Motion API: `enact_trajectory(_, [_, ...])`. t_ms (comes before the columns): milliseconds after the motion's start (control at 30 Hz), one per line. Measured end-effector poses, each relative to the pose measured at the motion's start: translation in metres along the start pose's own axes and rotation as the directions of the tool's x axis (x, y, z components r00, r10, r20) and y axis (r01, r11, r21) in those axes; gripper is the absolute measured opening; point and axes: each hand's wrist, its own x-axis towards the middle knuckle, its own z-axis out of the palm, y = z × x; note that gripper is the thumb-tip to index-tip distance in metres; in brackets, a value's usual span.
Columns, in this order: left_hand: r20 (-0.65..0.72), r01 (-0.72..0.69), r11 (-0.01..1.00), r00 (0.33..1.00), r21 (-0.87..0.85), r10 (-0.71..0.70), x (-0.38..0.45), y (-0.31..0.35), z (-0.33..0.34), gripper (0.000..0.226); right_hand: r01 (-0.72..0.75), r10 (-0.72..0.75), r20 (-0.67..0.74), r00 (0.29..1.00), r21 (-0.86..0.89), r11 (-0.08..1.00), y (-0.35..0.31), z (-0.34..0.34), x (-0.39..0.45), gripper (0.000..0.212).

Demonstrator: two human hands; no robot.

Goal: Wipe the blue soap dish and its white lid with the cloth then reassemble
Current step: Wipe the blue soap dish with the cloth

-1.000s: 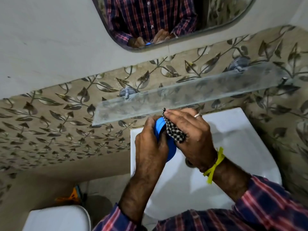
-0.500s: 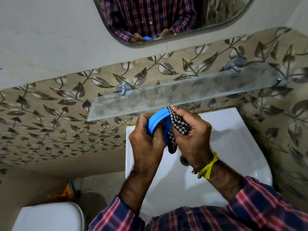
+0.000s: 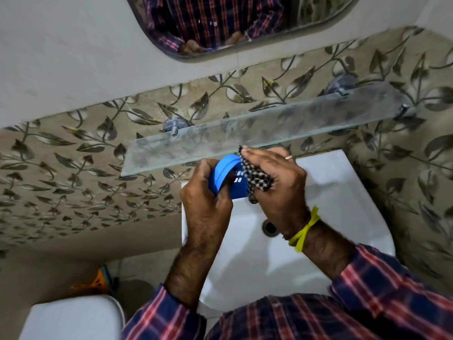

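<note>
1. Two hands work above the white sink (image 3: 343,192): the left hand (image 3: 206,200) curls its fingers and thumb round the edge of the one blue soap dish (image 3: 224,174), holding it on edge
2. The right hand (image 3: 277,182) has one black-and-white checked cloth (image 3: 256,179) bunched under its fingers and presses it against the inner face of the dish; the fingers are bent over the cloth and a ring sits on one of them
3. The soap dish is held in the air over the back left corner of the sink, just below the front edge of the glass shelf; a few pale drain slots show on its inside next to the cloth
4. One yellow band (image 3: 305,231) is tied round the right wrist, over the sink near its one drain hole (image 3: 269,227)
5. One frosted glass shelf (image 3: 269,128) runs along the leaf-patterned tiles behind the sink, carried on two visible metal brackets
6. One mirror (image 3: 220,23) hangs above the shelf and reflects a plaid shirt and both hands
7. Left of the sink, lower down, is one white toilet tank lid (image 3: 73,317), with an orange object (image 3: 98,280) behind it
</note>
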Motion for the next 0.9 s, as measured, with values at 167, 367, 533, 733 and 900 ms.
enact_trajectory(167, [-0.031,-0.096,0.995,0.995,-0.033,0.095,0.002,-0.005,-0.008,0.029,0.063,-0.062,0.023,0.998,-0.019,0.998,0.009,-0.005,0.000,0.041])
enact_trajectory(367, [0.104,0.139,0.990,0.985,-0.005,-0.138,0.002,-0.001,-0.003,0.029,0.074,-0.074,0.007,0.997,-0.101,0.992,0.015,-0.012,0.006,0.033])
enact_trajectory(533, [0.203,0.038,0.970,0.975,0.242,-0.089,0.018,0.007,-0.002,0.011,0.177,-0.179,-0.007,0.984,-0.104,0.979,0.014,-0.009,0.015,0.029])
enact_trajectory(733, [-0.003,-0.053,0.999,0.999,0.009,0.053,-0.001,0.010,0.005,0.002,-0.376,0.426,-0.127,0.896,0.297,0.878,0.011,0.001,-0.001,0.022])
enact_trajectory(900, [-0.059,-0.073,0.997,0.995,0.032,0.075,-0.011,0.000,0.012,0.011,-0.513,0.574,-0.037,0.818,0.405,0.757,0.006,0.004,-0.009,0.032])
